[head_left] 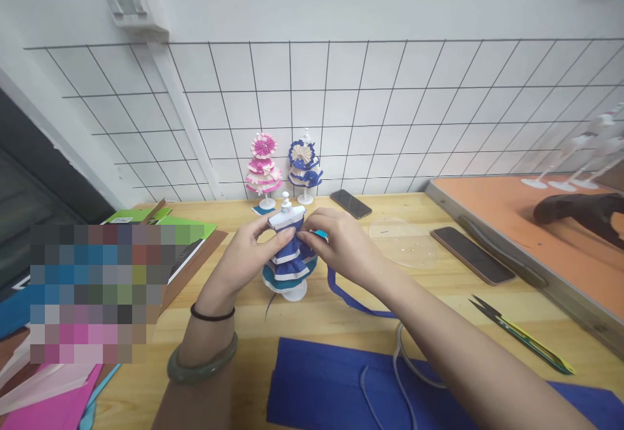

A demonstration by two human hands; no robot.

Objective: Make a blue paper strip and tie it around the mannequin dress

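Observation:
A miniature dress form (pixel 287 267) stands upright on a round white base, wearing a tiered blue dress with white edges and a white top. My left hand (pixel 244 251) is closed around its left side, the thumb pressed on the front at the waist. At the opposite side, my right hand (pixel 344 241) pinches a narrow blue strip (pixel 348 297) against the dress; the fingertips are partly hidden. The strip's loose length trails down to the table, behind my right forearm. A folded blue sheet (pixel 312 384) lies in front, with thin grey cords (pixel 402 378) on it.
Pink (pixel 264 173) and blue-white (pixel 305 170) dressed forms stand by the wall. On the right are two phones (pixel 351 202), a clear disc (pixel 402 243), thread snips (pixel 524 336) and a raised orange board (pixel 531 235). Coloured sheets (pixel 63 397) lie left, partly blurred.

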